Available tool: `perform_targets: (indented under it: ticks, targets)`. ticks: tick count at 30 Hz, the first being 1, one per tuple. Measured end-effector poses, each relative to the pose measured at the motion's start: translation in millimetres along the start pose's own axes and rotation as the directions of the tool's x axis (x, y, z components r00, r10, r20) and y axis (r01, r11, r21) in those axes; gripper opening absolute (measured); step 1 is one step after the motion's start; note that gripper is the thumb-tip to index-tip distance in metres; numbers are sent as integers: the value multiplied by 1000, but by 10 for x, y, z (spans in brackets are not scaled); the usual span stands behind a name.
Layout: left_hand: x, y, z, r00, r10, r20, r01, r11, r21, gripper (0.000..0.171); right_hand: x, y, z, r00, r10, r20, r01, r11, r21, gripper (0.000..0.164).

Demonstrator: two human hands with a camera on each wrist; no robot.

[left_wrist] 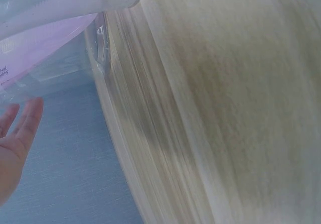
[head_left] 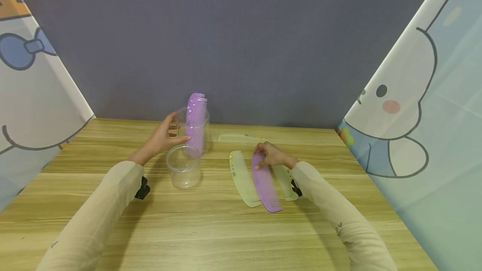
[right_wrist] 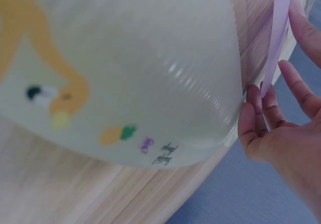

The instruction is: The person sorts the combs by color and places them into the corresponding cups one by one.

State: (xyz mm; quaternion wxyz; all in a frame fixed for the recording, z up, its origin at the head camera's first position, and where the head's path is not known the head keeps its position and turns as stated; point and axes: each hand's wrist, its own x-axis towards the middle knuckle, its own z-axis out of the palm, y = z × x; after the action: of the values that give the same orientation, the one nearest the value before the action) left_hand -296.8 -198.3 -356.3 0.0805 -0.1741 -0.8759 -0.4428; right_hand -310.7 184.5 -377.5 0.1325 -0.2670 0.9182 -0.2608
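Yep, right hand (head_left: 272, 155) pinched loose purple comb (head_left: 266, 183)
It stretched from there toward the person; left hand (head_left: 161, 137) spread by clear cup (head_left: 181, 128).

On table (head_left: 211, 237), left: rear tub (head_left: 182, 129) with upright combs (head_left: 196, 116) inside, left hand (head_left: 162, 137) at its left, front tub (head_left: 184, 179) just before it; rightward, middle comb (head_left: 266, 185) under right hand (head_left: 270, 156) between left comb (head_left: 241, 177) and right comb (head_left: 284, 181), crosswise comb (head_left: 239, 139) behind.

Clear cups (head_left: 184, 177): two. Pale green combs (head_left: 241, 179): three. Purple combs (head_left: 265, 185): at least two.
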Motion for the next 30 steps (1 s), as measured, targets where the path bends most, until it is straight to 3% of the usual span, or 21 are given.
perform_targets:
  ticks: [10, 19, 24, 30]
  targets:
    - [-1, 12, -2, 1000, -9, 10, 8, 1000, 7, 97, -11, 0, -13, 1000, 23, -4, -22, 999, 30, 55]
    - [-7, 5, -3, 1000, -11, 8, 11, 1000, 10, 97, 15, 56, -37, 996, -56, -64, 59, 997, 44, 54]
    - [-1, -8, -4, 1000, 0, 5, 0, 1000, 13, 96, 3, 52, -52, 996, -28, -81, 39, 989, 143, 53]
    - [-1, -3, -4, 1000, 3, 3, -3, 1000, 13, 96, -14, 44, -71, 995, -4, -99, 34, 951, 306, 52]
